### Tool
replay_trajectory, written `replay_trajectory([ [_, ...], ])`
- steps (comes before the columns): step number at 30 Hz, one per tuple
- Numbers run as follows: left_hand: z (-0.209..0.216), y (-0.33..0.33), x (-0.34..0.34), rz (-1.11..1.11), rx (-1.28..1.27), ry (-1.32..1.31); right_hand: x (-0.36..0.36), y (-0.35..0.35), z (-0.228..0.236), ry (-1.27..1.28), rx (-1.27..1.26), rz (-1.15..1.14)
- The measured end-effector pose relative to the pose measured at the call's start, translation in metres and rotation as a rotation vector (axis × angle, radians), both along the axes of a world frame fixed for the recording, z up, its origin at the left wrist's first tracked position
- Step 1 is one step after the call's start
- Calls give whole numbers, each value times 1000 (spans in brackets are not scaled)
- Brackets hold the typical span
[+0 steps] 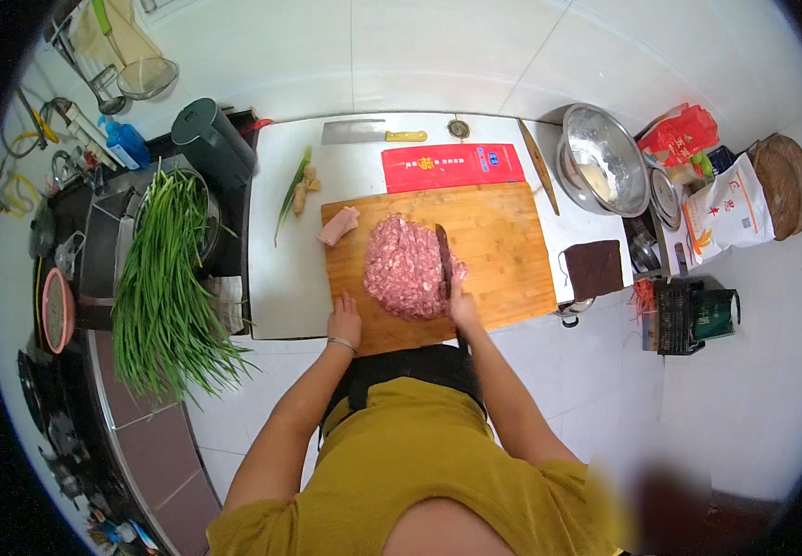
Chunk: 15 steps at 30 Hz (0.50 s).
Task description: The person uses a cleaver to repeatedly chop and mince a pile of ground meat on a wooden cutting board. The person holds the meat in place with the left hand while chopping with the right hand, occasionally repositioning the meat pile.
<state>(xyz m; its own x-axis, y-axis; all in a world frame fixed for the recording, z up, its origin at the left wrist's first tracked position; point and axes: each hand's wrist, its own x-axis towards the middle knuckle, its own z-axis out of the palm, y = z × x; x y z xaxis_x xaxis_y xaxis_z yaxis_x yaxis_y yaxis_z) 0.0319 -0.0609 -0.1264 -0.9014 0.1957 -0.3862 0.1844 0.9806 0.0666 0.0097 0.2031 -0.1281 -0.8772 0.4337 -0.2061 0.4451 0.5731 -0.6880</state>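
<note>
A flattened mound of pink minced meat (404,269) lies on the wooden cutting board (512,250). My right hand (462,301) is closed on a dark-bladed knife (443,255), whose blade, seen nearly edge-on, stands against the mound's right side. The handle's end shows below my wrist. At the board's near left edge, my left hand (345,322) rests with its fingers stretched out, holding nothing and apart from the meat. A small pale pink piece of meat or skin (339,225) sits on the board's upper left part.
Ginger (304,193) and a green onion (290,199) lie left of the board. Beyond it are a cleaver (364,132) and a red packet (452,168). A steel bowl (628,148) stands at right. Long green chives (164,287) hang over the left sink side.
</note>
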Motion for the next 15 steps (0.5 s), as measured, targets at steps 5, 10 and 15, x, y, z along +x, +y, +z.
replay_trajectory([
  [5, 5, 1, 2, 18, 18, -37, -11, -8, 145, -91, -446, 101],
  [10, -6, -1, 3, -74, -80, 69, 3, -35, 24, 129, 67, 38],
  [15, -1, -4, 4, -40, 19, 38, -14, -30, 103, -193, -283, 44],
])
